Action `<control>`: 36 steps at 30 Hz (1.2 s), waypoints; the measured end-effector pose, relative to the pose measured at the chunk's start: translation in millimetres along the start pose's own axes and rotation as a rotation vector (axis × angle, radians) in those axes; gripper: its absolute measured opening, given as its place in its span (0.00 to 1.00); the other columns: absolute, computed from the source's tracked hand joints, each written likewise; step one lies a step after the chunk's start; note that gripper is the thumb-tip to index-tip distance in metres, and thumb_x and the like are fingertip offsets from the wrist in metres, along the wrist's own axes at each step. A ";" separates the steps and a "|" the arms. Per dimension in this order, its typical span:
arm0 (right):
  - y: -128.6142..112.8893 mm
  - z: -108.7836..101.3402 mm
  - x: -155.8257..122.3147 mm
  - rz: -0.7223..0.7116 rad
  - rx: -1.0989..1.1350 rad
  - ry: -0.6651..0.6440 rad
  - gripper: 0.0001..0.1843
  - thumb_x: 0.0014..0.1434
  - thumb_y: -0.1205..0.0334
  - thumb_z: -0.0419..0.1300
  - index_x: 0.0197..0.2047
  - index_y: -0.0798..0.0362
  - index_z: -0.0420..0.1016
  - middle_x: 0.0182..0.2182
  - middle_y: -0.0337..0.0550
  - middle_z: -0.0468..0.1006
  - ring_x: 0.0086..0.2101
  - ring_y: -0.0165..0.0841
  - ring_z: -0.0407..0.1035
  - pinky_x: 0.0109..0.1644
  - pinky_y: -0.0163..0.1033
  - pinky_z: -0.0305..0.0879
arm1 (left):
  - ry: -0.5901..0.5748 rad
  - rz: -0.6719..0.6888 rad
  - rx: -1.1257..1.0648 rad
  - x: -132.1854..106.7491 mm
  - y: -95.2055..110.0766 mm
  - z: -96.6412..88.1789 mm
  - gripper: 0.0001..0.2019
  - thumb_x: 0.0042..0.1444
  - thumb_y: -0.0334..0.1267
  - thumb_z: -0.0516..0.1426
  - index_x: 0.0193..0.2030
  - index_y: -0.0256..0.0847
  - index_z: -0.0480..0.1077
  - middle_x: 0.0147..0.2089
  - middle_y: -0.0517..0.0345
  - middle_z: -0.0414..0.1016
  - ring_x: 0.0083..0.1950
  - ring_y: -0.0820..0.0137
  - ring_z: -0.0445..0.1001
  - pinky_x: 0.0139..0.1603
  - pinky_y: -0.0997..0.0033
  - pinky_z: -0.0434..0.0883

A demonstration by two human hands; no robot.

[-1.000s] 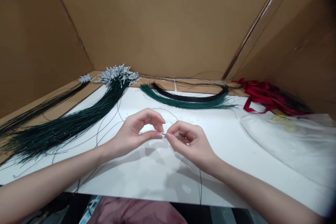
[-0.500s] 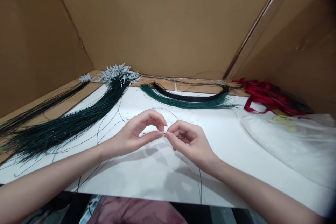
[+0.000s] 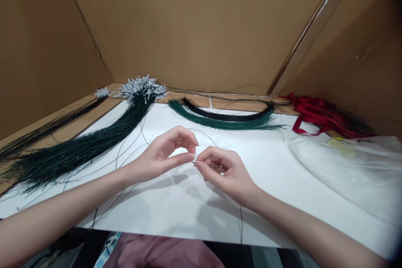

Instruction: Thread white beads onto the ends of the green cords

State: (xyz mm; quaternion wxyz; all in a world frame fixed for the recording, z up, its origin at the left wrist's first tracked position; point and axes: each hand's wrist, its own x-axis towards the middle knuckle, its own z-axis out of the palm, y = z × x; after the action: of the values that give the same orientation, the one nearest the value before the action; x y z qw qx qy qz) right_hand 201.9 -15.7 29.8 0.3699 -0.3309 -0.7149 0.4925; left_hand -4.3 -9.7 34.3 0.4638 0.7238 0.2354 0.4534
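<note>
My right hand pinches a thin dark wire between thumb and forefinger. The wire's short end pokes out to the left, and more of it runs back under the curled fingers. Just left of that end is my left hand, its thumb and fingertips brought together. Whatever lies between those tips is too small to make out. Both hands hover over the white board, the fingertips close but slightly apart. Small white beads lie scattered behind the hands.
Left, a thick bundle of green wires ends in white beaded tips; a thinner bundle lies beyond. Curved green and black wires rest at the back. Right are red ribbon and a clear plastic bag. Cardboard walls surround the board.
My fingertips have drawn slightly apart; the dark wire end now shows between them. My right hand has shifted a little left and down, and my left hand has risen slightly.
</note>
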 end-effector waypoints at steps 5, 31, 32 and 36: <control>-1.3 0.1 -0.3 0.001 0.012 0.001 0.08 0.60 0.60 0.60 0.32 0.55 0.72 0.20 0.34 0.64 0.22 0.25 0.56 0.25 0.33 0.49 | 0.000 0.010 -0.019 0.7 0.6 -2.0 0.09 0.62 0.29 0.60 0.48 0.40 0.68 0.41 0.55 0.70 0.44 0.70 0.71 0.50 0.68 0.70; -3.3 -1.8 -1.5 -0.006 0.006 0.070 0.08 0.60 0.60 0.60 0.32 0.55 0.72 0.19 0.34 0.65 0.21 0.25 0.58 0.25 0.32 0.52 | -0.030 0.064 0.121 -2.5 -0.6 -5.5 0.10 0.61 0.26 0.59 0.48 0.41 0.68 0.42 0.53 0.71 0.45 0.69 0.73 0.50 0.68 0.71; -3.2 -1.6 -1.7 -0.010 0.008 0.067 0.08 0.60 0.60 0.60 0.32 0.55 0.72 0.19 0.34 0.64 0.21 0.25 0.58 0.25 0.32 0.51 | -0.033 0.067 0.136 -2.8 0.0 -5.3 0.10 0.62 0.26 0.59 0.47 0.40 0.68 0.41 0.53 0.72 0.45 0.69 0.73 0.50 0.67 0.70; -2.3 0.0 -1.7 -0.018 0.018 0.052 0.08 0.60 0.61 0.60 0.31 0.55 0.72 0.19 0.34 0.63 0.21 0.25 0.57 0.25 0.32 0.51 | -0.040 0.076 0.151 -2.7 1.9 -4.3 0.10 0.62 0.25 0.59 0.47 0.40 0.68 0.42 0.53 0.72 0.45 0.69 0.73 0.50 0.67 0.71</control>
State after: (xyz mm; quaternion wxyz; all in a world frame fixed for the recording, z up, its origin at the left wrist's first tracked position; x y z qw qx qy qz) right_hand 202.5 -17.8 31.6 0.3957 -0.3338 -0.7034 0.4870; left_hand -9.5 -10.6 35.5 0.3948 0.7740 0.2320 0.4373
